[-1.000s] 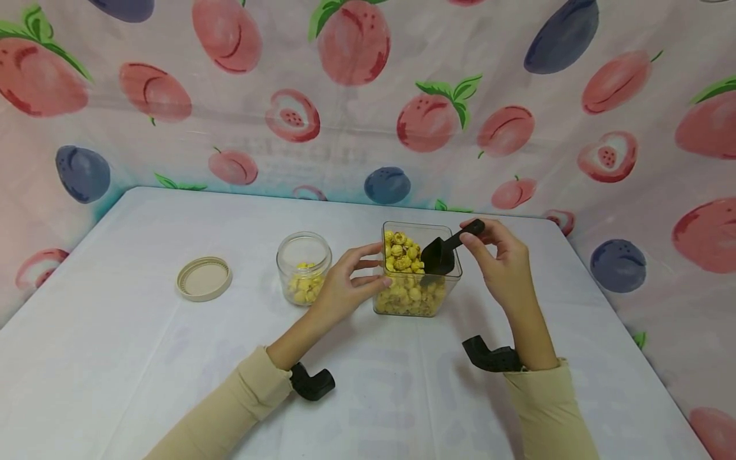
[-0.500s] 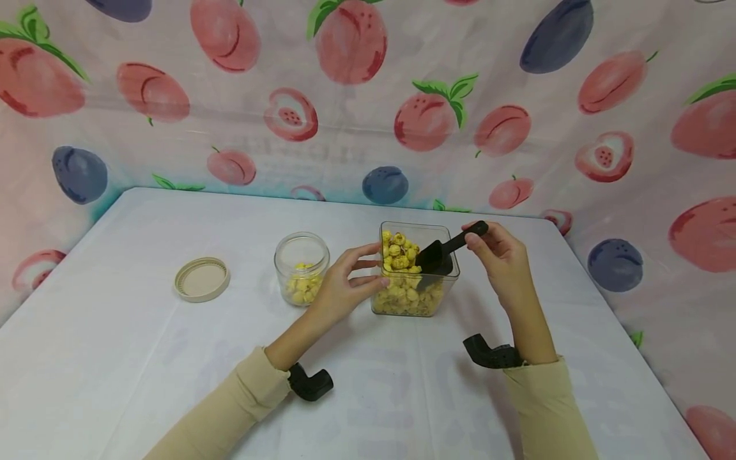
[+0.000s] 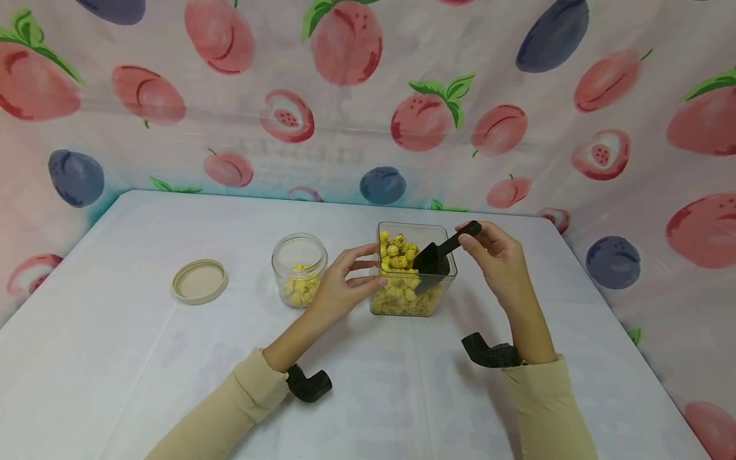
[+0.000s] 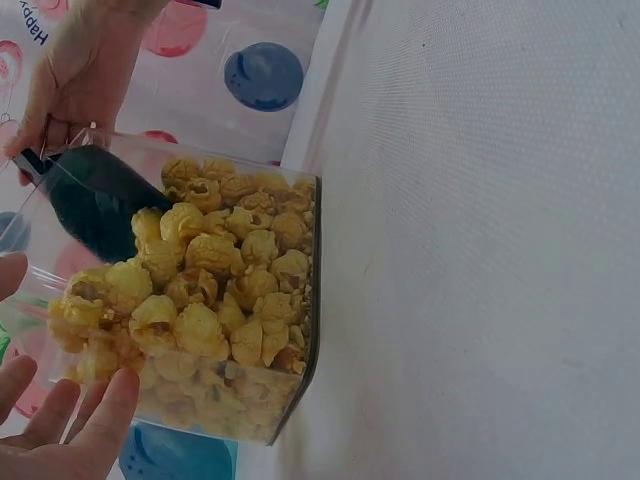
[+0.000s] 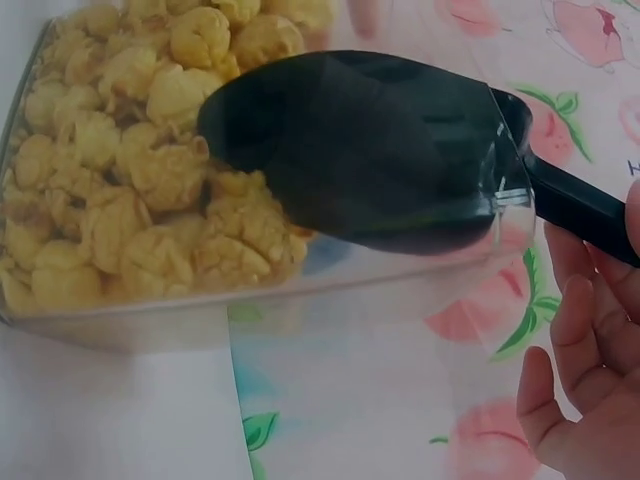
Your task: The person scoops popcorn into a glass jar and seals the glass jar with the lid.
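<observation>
Dark scoop (image 4: 95,205) touching popcorn (image 4: 212,255) inside clear container (image 4: 317,270).

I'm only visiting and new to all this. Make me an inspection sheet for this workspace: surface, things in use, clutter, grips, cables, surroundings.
Surface: white tabletop covering, faintly creased.
Job's things: square clear container holding popcorn; black scoop with its blade inside, against the popcorn; round clear jar, open, some popcorn at the bottom.
Clutter: beige lid lying flat, left of the jar.
Grips: left hand touches the container's side; right hand pinches the scoop's handle. Each wrist wears a curved black piece.
Cables: nothing seen.
Surroundings: fruit-patterned backdrop behind the table.
</observation>
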Tool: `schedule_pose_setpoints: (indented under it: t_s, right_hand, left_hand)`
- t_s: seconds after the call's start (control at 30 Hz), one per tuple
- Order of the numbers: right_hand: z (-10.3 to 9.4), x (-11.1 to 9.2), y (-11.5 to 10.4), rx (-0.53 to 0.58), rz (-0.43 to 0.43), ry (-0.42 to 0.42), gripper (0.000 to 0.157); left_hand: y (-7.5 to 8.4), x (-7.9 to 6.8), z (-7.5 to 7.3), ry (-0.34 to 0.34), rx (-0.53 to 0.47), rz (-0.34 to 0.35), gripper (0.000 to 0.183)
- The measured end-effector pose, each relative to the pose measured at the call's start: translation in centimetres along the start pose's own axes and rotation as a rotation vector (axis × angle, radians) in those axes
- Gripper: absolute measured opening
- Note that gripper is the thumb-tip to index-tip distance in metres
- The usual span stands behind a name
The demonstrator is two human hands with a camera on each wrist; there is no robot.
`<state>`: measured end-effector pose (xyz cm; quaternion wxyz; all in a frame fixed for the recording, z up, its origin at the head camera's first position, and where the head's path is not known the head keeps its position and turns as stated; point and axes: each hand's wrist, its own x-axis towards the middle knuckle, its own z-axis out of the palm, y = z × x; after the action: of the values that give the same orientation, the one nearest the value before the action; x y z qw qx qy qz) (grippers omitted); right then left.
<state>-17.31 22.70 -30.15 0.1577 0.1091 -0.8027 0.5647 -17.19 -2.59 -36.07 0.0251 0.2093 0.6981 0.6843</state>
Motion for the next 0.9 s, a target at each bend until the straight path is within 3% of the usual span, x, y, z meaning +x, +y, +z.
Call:
schedule_pose_setpoints:
  t_s: [0.53, 0.9]
  right_hand:
    - [-1.3, -0.2, 0.3, 0.059, 0.051, -0.087, 0.015]
    - [-1.1, -0.1, 0.6, 0.209, 0.063, -0.033, 0.012]
  left_hand:
    - [-0.1, -0.1, -0.1, -0.002, 0.000, -0.009, 0.056]
    - [0.0, 0.0, 0.0, 0.000, 0.001, -0.006, 0.055]
